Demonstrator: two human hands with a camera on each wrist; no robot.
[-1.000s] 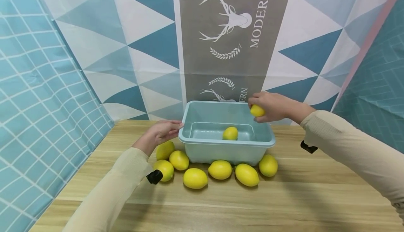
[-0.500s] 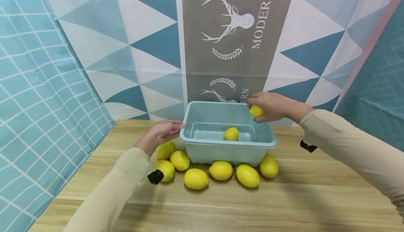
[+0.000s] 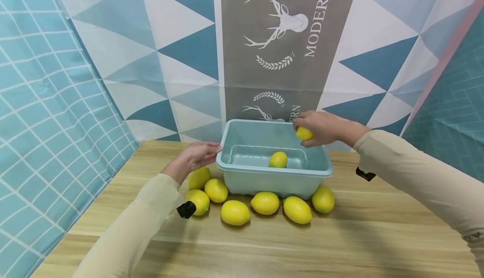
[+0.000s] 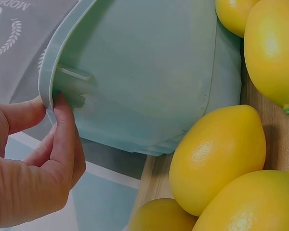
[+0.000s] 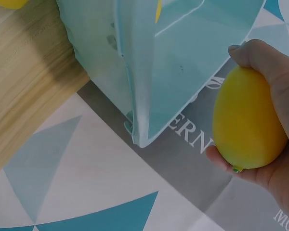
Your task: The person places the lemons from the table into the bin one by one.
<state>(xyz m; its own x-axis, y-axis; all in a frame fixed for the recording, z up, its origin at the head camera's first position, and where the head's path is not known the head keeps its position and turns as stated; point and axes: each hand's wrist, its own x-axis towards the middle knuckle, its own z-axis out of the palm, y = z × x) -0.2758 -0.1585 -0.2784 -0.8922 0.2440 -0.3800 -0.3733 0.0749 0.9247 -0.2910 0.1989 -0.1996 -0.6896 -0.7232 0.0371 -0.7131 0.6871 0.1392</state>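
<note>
A pale blue-green plastic bin [image 3: 272,181] stands on the wooden table near the back wall. My left hand [image 3: 197,156] pinches its left rim between thumb and fingers, as the left wrist view shows up close on the bin's rim [image 4: 46,82]. At the back right corner, my right hand [image 3: 321,127] holds a lemon [image 3: 304,133] over the bin's edge. The right wrist view shows this lemon [image 5: 248,118] gripped by thumb and fingers, stem end toward the fingertips. One lemon [image 3: 278,159] lies on the bin's floor.
Several lemons rest on the wooden table [image 3: 242,253] along the bin's front, among them a lemon [image 3: 235,213] and a lemon [image 3: 297,210]. More cluster under my left wrist, such as a lemon [image 3: 216,190]. A patterned cloth wall [image 3: 189,68] rises right behind the bin.
My right hand has shifted very slightly left with its lemon, over the bin's right back corner. My left hand stays at the left rim; the view itself drifts a little.
</note>
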